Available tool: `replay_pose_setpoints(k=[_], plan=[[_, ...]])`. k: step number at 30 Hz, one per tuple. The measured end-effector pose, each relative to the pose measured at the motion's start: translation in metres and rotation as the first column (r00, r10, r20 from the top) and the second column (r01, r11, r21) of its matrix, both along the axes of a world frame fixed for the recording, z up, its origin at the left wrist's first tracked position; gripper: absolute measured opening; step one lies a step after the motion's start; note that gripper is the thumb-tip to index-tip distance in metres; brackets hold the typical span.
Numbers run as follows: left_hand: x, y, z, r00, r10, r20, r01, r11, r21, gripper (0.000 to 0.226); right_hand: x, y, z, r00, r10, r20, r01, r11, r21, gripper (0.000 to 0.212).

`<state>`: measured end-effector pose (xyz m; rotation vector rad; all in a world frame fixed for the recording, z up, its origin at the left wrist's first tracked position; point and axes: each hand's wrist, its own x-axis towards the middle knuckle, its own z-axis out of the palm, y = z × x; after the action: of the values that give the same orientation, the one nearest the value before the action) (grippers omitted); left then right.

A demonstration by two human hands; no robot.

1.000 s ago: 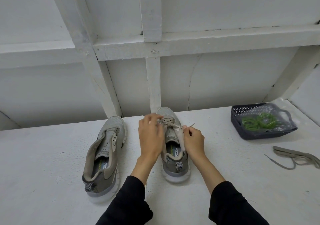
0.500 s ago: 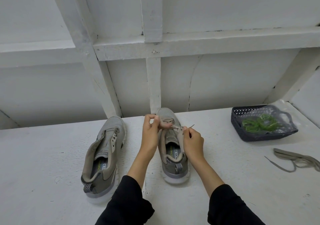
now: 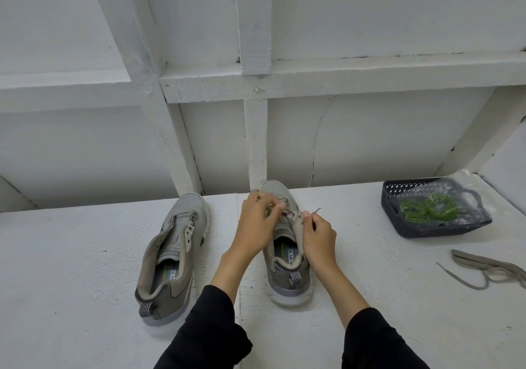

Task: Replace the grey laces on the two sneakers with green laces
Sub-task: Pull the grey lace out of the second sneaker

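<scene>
Grey lace half out of the right sneaker, both hands on it over the toe end.

We have the right sneaker [image 3: 287, 257] lying heel toward us, toe to the wall, so its eyelet row runs straight away from us. Our left hand [image 3: 257, 226] pinches the grey lace [image 3: 290, 212] from the left side of the eyelets, fingers curled; our right hand [image 3: 317, 233] pinches the other run just right of them, the aglet poking up and right past the knuckles. Hands nearly touch, lace taut between. Next pull likely goes up and outward, across the shoe's axis. Left sneaker [image 3: 173, 255] sits beside it, already unlaced. Pulled lace [image 3: 489, 269] lies well to our right; green laces [image 3: 427, 210] wait in the basket [image 3: 398, 223], nearer the right hand.
</scene>
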<state>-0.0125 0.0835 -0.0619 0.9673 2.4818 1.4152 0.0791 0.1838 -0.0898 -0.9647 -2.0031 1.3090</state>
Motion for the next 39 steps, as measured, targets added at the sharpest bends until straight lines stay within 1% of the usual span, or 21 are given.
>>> replay_pose_setpoints(k=[1,2,4,5,6,7,8,9,10,11,13,14,15,17,20,24,26,29,33,35,39], plan=[[0.002,-0.002,0.001,0.983,-0.017,0.183,-0.016,0.984,0.175,0.017,0.0,0.0,0.0,1.0,0.0,0.001,0.0,1.0,-0.001,0.046],[0.003,-0.003,0.004,0.942,-0.044,0.334,-0.066,0.948,0.312,0.02,0.0,0.0,0.0,1.0,0.0,0.002,0.0,1.0,-0.003,0.046],[0.002,-0.007,0.007,0.822,-0.099,0.561,-0.236,0.837,0.493,0.022,-0.001,0.0,-0.001,1.0,-0.002,0.003,0.002,1.0,-0.005,0.047],[0.0,-0.01,0.01,0.764,-0.117,0.634,-0.329,0.775,0.539,0.023,-0.001,0.0,-0.001,1.0,-0.001,0.003,0.001,1.0,-0.005,0.047],[-0.003,-0.014,0.01,0.732,-0.101,0.674,-0.4,0.736,0.546,0.023,-0.001,0.0,-0.001,1.0,0.001,0.002,-0.001,1.0,-0.005,0.047],[-0.006,-0.018,0.01,0.74,-0.022,0.672,-0.438,0.743,0.506,0.023,0.0,0.0,-0.001,1.0,0.003,0.0,-0.003,1.0,-0.006,0.046],[-0.008,-0.023,0.007,0.774,0.098,0.626,-0.445,0.786,0.428,0.022,0.0,0.0,-0.001,1.0,0.005,-0.003,-0.005,1.0,-0.008,0.046],[-0.01,-0.027,0.003,0.817,0.214,0.536,-0.434,0.839,0.328,0.021,0.0,-0.001,-0.001,1.0,0.005,-0.009,-0.005,1.0,-0.01,0.046],[-0.012,-0.031,-0.003,0.856,0.304,0.418,-0.418,0.883,0.213,0.019,0.0,-0.001,-0.001,1.0,0.003,-0.014,-0.003,1.0,-0.013,0.045],[-0.013,-0.035,-0.009,0.883,0.355,0.305,-0.397,0.914,0.086,0.016,0.0,-0.001,-0.001,1.0,0.001,-0.018,-0.001,1.0,-0.015,0.045],[-0.012,-0.04,-0.018,0.915,0.374,0.15,-0.346,0.92,-0.183,0.013,0.0,-0.001,-0.002,1.0,-0.002,-0.026,0.002,1.0,-0.02,0.045],[-0.01,-0.041,-0.022,0.93,0.356,0.096,-0.317,0.904,-0.286,0.014,0.0,-0.001,-0.003,0.999,-0.002,-0.032,0.001,1.0,-0.022,0.045],[-0.007,-0.04,-0.023,0.942,0.333,0.047,-0.297,0.89,-0.345,0.016,0.001,-0.001,-0.003,0.999,0.002,-0.039,-0.002,1.0,-0.025,0.044],[0.0,-0.035,-0.022,0.953,0.299,-0.04,-0.294,0.893,-0.342,0.023,0.001,-0.001,-0.003,0.999,0.01,-0.052,-0.011,0.999,-0.033,0.041],[0.013,-0.02,-0.009,0.958,0.26,-0.125,-0.281,0.936,-0.212,0.029,0.002,-0.002,-0.003,0.997,0.005,-0.078,-0.008,0.999,-0.034,0.034],[0.024,-0.003,0.005,0.959,0.213,-0.188,-0.256,0.933,-0.251,0.029,0.004,-0.002,0.003,0.996,0.05,-0.079,-0.046,0.998,0.052,0.015],[0.023,0.001,0.005,0.953,0.225,-0.205,-0.277,0.92,-0.277,0.025,0.002,0.001,0.007,0.996,0.091,-0.003,-0.089,0.984,0.154,0.014],[0.019,0.005,0.002,0.946,0.265,-0.185,-0.312,0.897,-0.314,0.021,-0.008,0.007,0.011,0.978,0.12,0.173,-0.171,0.933,0.318,0.017],[0.019,0.011,0.002,0.935,0.281,-0.215,-0.341,0.879,-0.334,0.02,-0.022,0.004,0.017,0.934,0.093,0.345,-0.254,0.852,0.458,0.017],[0.018,0.01,0.0,0.931,0.291,-0.22,-0.351,0.879,-0.323,0.019,-0.024,0.003,0.019,0.924,0.066,0.375,-0.261,0.828,0.496,0.019],[0.01,0.001,-0.004,0.929,0.331,-0.169,-0.365,0.893,-0.261,0.018,-0.022,0.011,0.02,0.931,0.028,0.364,-0.215,0.847,0.486,0.021]])
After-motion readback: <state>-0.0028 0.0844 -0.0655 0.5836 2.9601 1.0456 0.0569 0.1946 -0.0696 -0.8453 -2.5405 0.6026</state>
